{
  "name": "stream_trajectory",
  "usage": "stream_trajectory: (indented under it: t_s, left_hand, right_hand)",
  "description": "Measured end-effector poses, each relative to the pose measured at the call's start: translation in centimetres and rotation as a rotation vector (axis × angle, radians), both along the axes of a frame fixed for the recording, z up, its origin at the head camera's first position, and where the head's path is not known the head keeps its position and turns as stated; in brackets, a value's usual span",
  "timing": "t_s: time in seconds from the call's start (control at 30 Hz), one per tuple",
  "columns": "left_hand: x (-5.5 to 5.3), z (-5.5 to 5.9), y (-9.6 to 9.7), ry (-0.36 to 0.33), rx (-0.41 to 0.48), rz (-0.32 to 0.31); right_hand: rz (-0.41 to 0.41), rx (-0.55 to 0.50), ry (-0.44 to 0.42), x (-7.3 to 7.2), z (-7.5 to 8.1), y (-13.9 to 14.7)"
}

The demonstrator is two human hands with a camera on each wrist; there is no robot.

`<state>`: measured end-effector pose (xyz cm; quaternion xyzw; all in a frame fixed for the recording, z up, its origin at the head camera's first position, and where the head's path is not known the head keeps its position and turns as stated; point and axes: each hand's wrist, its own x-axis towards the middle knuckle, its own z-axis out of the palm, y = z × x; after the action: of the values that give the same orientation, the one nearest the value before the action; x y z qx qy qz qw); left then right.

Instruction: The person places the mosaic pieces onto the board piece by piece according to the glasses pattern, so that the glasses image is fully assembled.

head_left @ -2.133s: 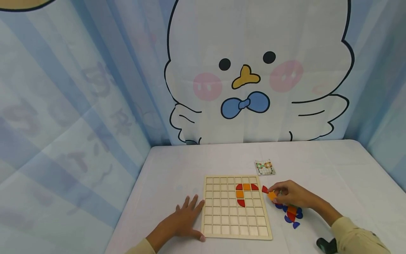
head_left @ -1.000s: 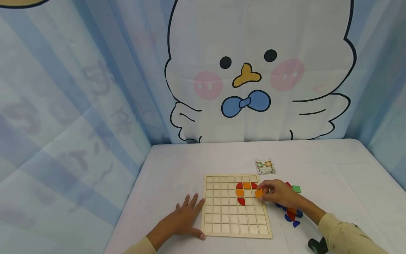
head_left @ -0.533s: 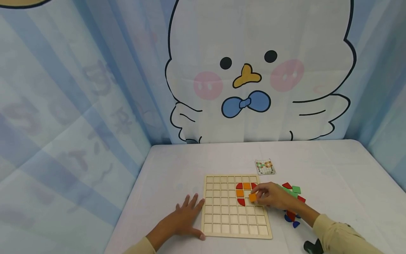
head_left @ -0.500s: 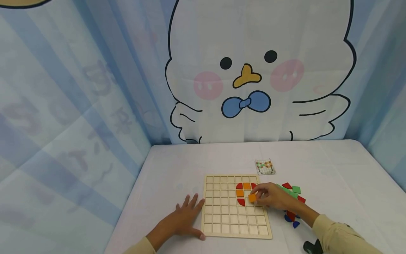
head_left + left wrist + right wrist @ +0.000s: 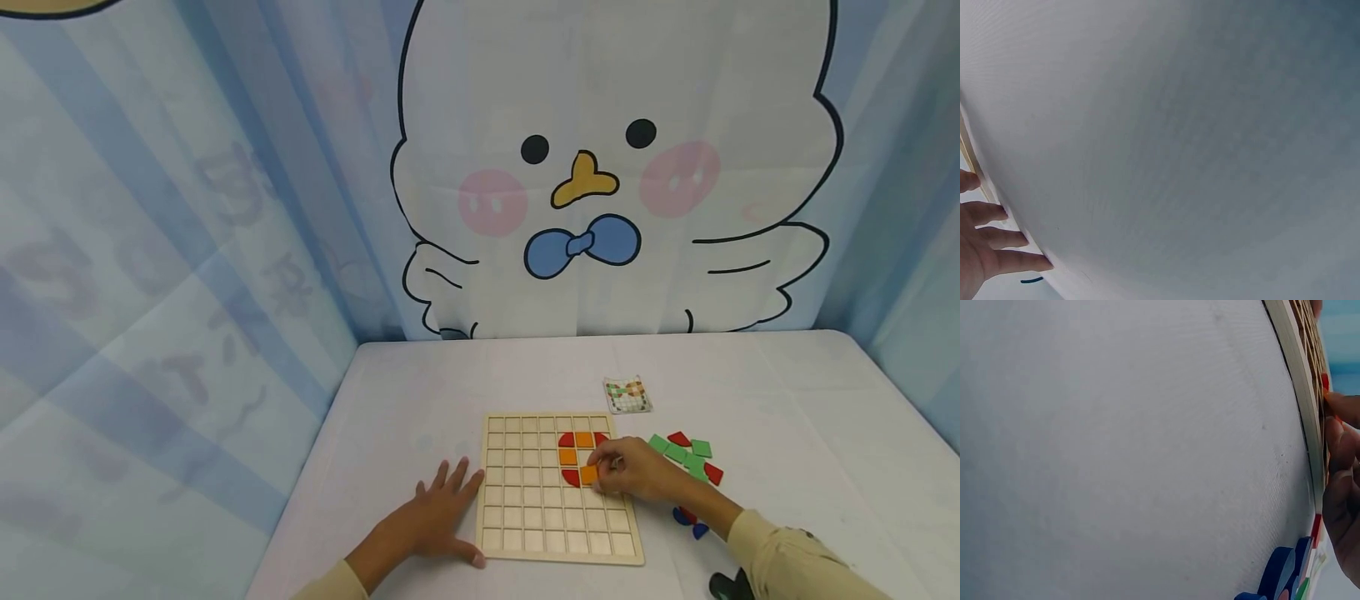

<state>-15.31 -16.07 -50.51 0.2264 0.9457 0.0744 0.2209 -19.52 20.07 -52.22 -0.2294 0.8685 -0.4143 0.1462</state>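
On the white table lies a wooden grid board (image 5: 551, 543) with raised square cells. My left hand (image 5: 444, 518), fingers spread, rests at the board's left edge; its fingers also show in the left wrist view. Over the board's upper right, my right hand (image 5: 633, 468) pinches an orange square tile (image 5: 588, 475), which sits at a cell just right of a red quarter-round tile (image 5: 570, 477). Above are a red tile (image 5: 566, 439), an orange tile (image 5: 583, 439), another orange tile (image 5: 567, 457), and a red tile (image 5: 601, 437) partly hidden by my fingers.
Right of the board lie loose green tiles (image 5: 676, 452), red tiles (image 5: 713, 474) and blue tiles (image 5: 682, 517), some hidden by my forearm. A small pattern card (image 5: 627, 395) lies beyond the board. A dark object (image 5: 727, 586) shows near my right sleeve.
My right hand has carried the orange square tile from the loose pile leftward onto the board, down to the cell beside the lower red tile. The left hand has stayed put.
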Motion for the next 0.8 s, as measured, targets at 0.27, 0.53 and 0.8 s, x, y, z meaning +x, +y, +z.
stream_trajectory:
  t_s: [0.27, 0.53, 0.8]
  left_hand:
    - [0.13, -0.02, -0.02, 0.004, 0.005, -0.007]
    - [0.13, -0.10, -0.07, 0.004, 0.010, -0.007]
    - [0.17, 0.04, 0.03, 0.015, 0.003, -0.008]
  right_hand:
    - [0.026, 0.010, 0.028, -0.01, 0.18, -0.26]
    - [0.032, 0.011, 0.029, -0.08, 0.19, -0.35]
    - [0.014, 0.051, 0.042, -0.17, 0.16, -0.24]
